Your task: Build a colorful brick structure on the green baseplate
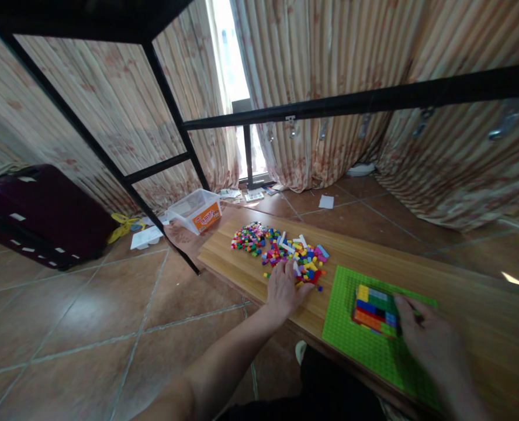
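Because the bench [496,333] is long, it seems to have room for everything. The green board [360,354] lies flat on it, likely to make a steady floor. To its left, loose bricks [292,248] lie scattered, maybe so colours are easy to spot. The left hand [283,289] is over their near edge, fingers a bit spread. The right hand [430,333] is at the right edge of the brick block [376,310] on the board, perhaps to steady it; I cannot tell if it pinches anything.

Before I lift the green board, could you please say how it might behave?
The green board looks thin, so it may flex slightly. Its studded surface probably gives grip, while the brick block on it likely adds weight.
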Available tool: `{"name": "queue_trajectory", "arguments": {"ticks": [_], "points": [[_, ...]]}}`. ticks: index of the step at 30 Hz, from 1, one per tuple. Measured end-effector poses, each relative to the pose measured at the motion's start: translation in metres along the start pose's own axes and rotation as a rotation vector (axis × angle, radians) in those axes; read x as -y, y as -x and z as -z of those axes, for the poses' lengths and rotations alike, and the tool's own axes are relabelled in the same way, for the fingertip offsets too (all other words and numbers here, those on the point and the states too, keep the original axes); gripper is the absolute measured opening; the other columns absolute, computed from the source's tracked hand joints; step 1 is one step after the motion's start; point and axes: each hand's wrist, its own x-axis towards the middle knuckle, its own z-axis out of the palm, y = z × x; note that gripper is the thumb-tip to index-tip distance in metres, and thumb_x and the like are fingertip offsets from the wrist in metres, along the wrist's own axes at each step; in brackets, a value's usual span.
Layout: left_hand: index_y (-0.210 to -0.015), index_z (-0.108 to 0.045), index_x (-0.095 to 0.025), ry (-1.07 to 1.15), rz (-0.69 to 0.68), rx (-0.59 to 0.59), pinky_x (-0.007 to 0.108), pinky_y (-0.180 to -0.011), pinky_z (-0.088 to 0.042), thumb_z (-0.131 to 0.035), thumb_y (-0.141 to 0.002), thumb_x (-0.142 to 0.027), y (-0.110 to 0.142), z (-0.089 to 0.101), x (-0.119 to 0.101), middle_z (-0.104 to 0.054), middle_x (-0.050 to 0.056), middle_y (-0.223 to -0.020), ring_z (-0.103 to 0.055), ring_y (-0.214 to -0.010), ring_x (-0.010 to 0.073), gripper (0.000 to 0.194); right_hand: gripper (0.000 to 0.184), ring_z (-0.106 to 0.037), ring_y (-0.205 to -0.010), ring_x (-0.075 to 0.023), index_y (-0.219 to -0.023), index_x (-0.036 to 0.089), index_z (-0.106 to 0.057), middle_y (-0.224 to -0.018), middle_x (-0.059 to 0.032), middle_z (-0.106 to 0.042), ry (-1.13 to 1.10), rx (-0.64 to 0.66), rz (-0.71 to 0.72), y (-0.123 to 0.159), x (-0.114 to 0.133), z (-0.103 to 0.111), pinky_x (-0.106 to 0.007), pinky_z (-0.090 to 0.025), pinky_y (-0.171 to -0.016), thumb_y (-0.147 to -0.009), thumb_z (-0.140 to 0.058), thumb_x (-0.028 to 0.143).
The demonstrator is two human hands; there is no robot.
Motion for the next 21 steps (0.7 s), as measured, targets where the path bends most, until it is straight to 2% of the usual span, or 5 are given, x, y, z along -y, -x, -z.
{"name": "queue_trajectory", "arguments": {"ticks": [6,15,18,20,21], "points": [[-0.127,-0.050,-0.017,0.061,-0.049,-0.083,0.043,-0.101,-0.050,-0.069,-0.085,-0.033,-0.016,-0.003,0.012,-0.058,0.014,-0.122,-0.058,-0.116,0.0277,0.049,0.056,-0.065,-0.082,-0.0264,-0.099,0.019,-0.072,-0.104,-0.0138,-0.071,-0.018,-0.006,0.016,0.001,0.003,0.000,-0.040,-0.051,-0.079,-0.084,-0.037,0.059],[-0.119,-0.055,-0.018,0.004,-0.200,-0.209,0.039,-0.094,-0.053,-0.060,-0.090,-0.024,-0.011,-0.003,0.007,-0.061,0.012,-0.115,-0.058,-0.110,0.0248,0.030,0.055,-0.067,-0.088,-0.0301,-0.099,0.017,-0.071,-0.104,-0.0171,-0.070,0.008,-0.012,0.021,-0.001,0.004,-0.003,-0.042,-0.051,-0.079,-0.086,-0.035,0.057],[-0.106,-0.060,-0.018,-0.034,-0.280,-0.185,0.035,-0.087,-0.053,-0.059,-0.091,-0.024,-0.009,0.000,0.004,-0.064,0.009,-0.103,-0.060,-0.098,0.0221,0.017,0.059,-0.066,-0.083,-0.0316,-0.102,0.016,-0.071,-0.102,-0.0196,-0.070,0.040,-0.001,-0.006,-0.001,0.003,0.001,-0.044,-0.051,-0.075,-0.088,-0.031,0.057],[-0.093,-0.062,-0.018,-0.059,-0.325,-0.155,0.033,-0.080,-0.051,-0.057,-0.092,-0.025,-0.008,0.001,0.003,-0.065,0.007,-0.091,-0.061,-0.089,0.0201,0.008,0.064,-0.065,-0.075,-0.0323,-0.104,0.016,-0.072,-0.092,-0.0202,-0.070,0.077,0.013,-0.057,-0.002,0.000,0.006,-0.045,-0.050,-0.069,-0.089,-0.027,0.059],[-0.086,-0.062,-0.018,-0.075,-0.346,-0.141,0.032,-0.077,-0.050,-0.056,-0.092,-0.026,-0.007,0.001,0.003,-0.065,0.006,-0.086,-0.061,-0.085,0.0194,0.011,0.066,-0.064,-0.070,-0.0325,-0.104,0.017,-0.073,-0.085,-0.0199,-0.070,0.097,0.019,-0.083,-0.002,-0.003,0.008,-0.045,-0.049,-0.066,-0.089,-0.025,0.060]]}}
